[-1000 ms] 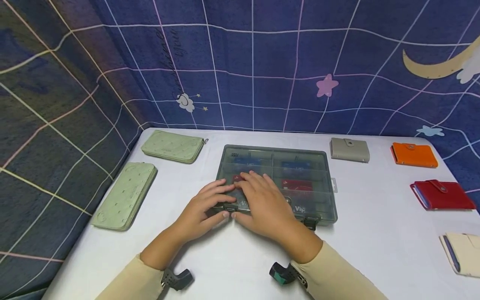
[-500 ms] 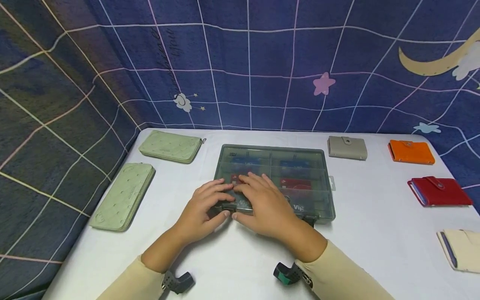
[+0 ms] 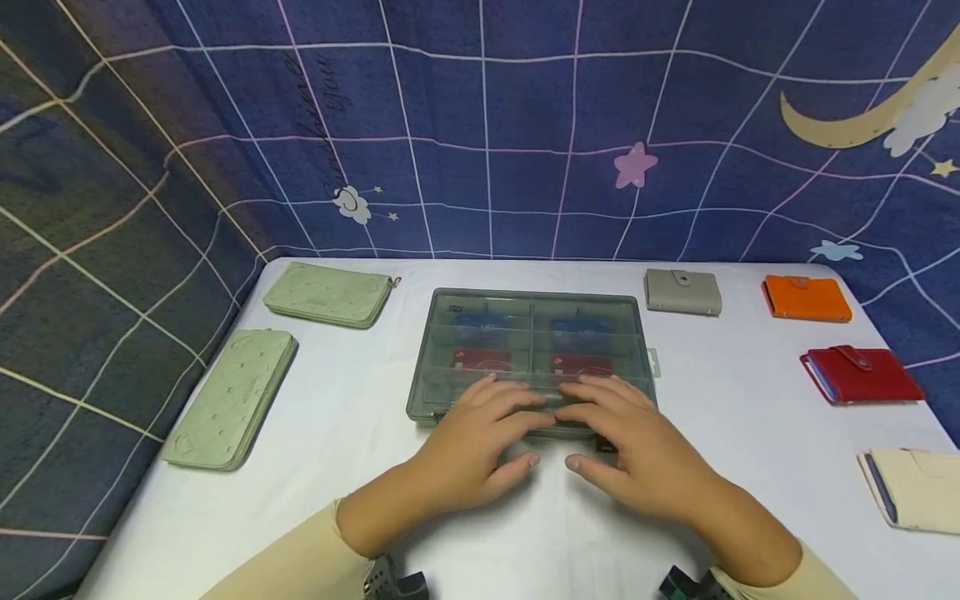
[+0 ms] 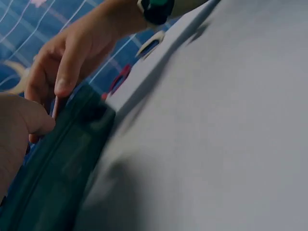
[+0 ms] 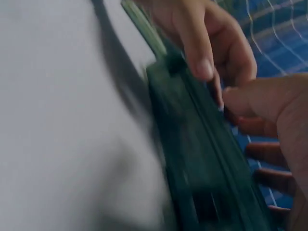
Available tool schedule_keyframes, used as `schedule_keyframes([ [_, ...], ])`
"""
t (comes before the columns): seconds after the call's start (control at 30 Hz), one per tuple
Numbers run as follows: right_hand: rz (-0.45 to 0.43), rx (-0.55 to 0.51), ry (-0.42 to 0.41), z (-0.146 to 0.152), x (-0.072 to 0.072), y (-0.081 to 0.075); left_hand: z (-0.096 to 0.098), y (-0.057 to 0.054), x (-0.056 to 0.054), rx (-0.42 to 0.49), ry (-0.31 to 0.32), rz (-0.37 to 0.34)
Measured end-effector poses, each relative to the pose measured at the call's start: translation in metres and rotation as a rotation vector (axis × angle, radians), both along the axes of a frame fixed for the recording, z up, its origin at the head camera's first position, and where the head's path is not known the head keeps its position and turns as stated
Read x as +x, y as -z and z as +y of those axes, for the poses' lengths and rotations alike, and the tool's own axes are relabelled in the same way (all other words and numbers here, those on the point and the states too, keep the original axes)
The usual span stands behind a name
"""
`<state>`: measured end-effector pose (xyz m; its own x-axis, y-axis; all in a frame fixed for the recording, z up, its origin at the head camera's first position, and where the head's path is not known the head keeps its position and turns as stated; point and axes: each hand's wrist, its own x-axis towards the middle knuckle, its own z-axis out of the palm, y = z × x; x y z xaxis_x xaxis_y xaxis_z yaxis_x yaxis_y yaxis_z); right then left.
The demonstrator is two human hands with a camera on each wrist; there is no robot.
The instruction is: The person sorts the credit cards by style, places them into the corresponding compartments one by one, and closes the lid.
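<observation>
A translucent grey-green plastic box (image 3: 437,379) lies flat with its lid down. Through the lid I see blue cards (image 3: 577,331) and red cards (image 3: 482,360) in its compartments. My left hand (image 3: 480,442) reaches over the front edge near the middle, fingers spread and loosely bent. To its right, my right hand (image 3: 637,446) hovers at the front right corner, fingers likewise relaxed over the lid. Beside the right thumb shows a black latch (image 3: 604,444). Both wrist views are blurred and show the box's front side (image 5: 192,144) close to the thumbs. Firm contact cannot be made out.
Two pale green zip wallets (image 3: 328,293) (image 3: 232,400) lie on the left of the white table. Along the right are a grey card holder (image 3: 682,292), an orange one (image 3: 807,298), a red one (image 3: 862,375) and a cream one (image 3: 915,489). A patterned blue curtain (image 3: 525,125) hangs behind.
Both hands have slid rightward along the box's front edge and drawn slightly apart. The left latch area and left red card are now uncovered. The view has shifted slightly; the box stays closed.
</observation>
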<state>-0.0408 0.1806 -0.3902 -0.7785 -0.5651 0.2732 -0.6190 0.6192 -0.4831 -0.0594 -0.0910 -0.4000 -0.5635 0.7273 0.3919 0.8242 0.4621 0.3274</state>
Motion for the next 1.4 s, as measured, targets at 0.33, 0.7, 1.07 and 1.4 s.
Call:
schedule_keyframes([
  [0.33, 0.089, -0.022, -0.052, 0.06, -0.009, 0.021, 0.055, -0.007, -0.016, -0.047, 0.084, -0.035],
  [0.7, 0.147, 0.005, -0.012, 0.056, -0.015, 0.033, 0.069, 0.006, -0.016, -0.087, -0.056, 0.043],
  [1.07, 0.21, -0.005, 0.025, 0.056, -0.016, 0.043, 0.079, 0.011, -0.013, -0.097, -0.114, 0.12],
  [1.4, 0.175, -0.023, 0.031, 0.06, -0.014, 0.041, 0.081, 0.01, -0.014, -0.133, -0.096, 0.113],
])
